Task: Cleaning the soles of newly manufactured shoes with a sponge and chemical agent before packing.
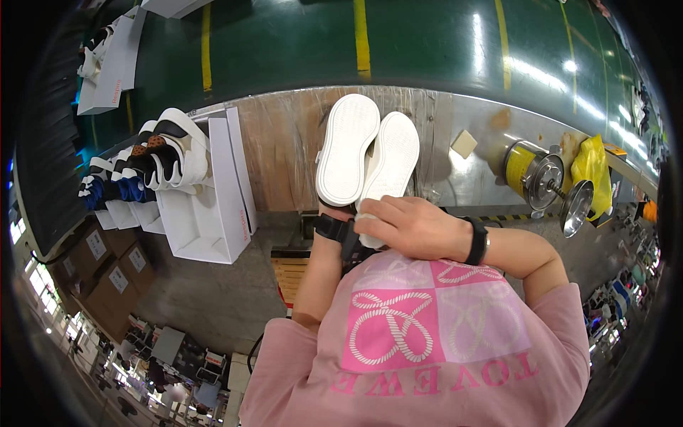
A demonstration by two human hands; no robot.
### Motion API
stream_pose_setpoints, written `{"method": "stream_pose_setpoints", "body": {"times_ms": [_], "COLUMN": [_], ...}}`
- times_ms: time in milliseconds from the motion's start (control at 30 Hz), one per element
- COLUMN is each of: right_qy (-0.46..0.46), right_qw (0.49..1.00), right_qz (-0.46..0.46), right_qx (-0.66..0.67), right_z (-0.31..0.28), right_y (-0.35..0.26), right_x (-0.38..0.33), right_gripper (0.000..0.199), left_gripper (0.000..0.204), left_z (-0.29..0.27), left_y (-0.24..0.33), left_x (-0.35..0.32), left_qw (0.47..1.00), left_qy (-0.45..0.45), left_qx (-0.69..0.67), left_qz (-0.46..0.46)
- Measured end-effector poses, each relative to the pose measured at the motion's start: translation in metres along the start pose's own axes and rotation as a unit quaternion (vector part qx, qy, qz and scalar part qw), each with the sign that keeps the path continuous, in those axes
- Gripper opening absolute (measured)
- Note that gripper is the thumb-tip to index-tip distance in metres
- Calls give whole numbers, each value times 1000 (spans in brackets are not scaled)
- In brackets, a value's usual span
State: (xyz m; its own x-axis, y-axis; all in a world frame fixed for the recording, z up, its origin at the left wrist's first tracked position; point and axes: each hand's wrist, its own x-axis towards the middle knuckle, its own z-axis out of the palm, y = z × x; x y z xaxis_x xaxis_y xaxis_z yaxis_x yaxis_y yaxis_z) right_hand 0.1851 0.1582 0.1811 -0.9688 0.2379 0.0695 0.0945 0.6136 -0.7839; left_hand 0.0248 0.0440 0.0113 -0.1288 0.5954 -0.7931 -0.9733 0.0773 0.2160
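Note:
A pair of shoes is held up with their white soles facing me, toes pointing away: a left shoe (349,146) and a right shoe (393,153). Beneath the heel of the left shoe, my left hand (337,212) grips it, most of its fingers hidden behind the shoes. My right hand (405,226) lies across the heel end of the right shoe, fingers bent and closed. Something white (369,240) shows under those fingers; whether it is a cloth or part of the shoe, I cannot tell.
Below the shoes is a plastic-covered workbench (274,142). An open white shoebox (203,228) stands left, beside several black-and-white shoes (174,153). A pale square block (464,144), a metal can with a dish (544,178) and a yellow bag (592,174) are right. Beyond runs a green conveyor (284,46).

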Motion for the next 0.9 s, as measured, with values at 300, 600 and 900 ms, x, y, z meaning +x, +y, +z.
{"method": "stream_pose_setpoints", "body": {"times_ms": [300,600,900], "right_qy": [16,247,376], "right_qw": [985,924,857], "right_qz": [106,250,347], "right_qx": [133,149,63], "right_z": [-6,16,48], "right_y": [24,32,94], "right_x": [-53,-72,-56], "right_gripper": [54,45,40], "left_gripper": [57,57,55], "left_z": [9,-42,-119], "left_y": [7,-14,-39], "left_x": [-8,15,44], "left_qw": [988,976,988], "left_qy": [-84,-189,-154], "left_qx": [-107,-92,-6], "left_qz": [-73,-58,-19]}}
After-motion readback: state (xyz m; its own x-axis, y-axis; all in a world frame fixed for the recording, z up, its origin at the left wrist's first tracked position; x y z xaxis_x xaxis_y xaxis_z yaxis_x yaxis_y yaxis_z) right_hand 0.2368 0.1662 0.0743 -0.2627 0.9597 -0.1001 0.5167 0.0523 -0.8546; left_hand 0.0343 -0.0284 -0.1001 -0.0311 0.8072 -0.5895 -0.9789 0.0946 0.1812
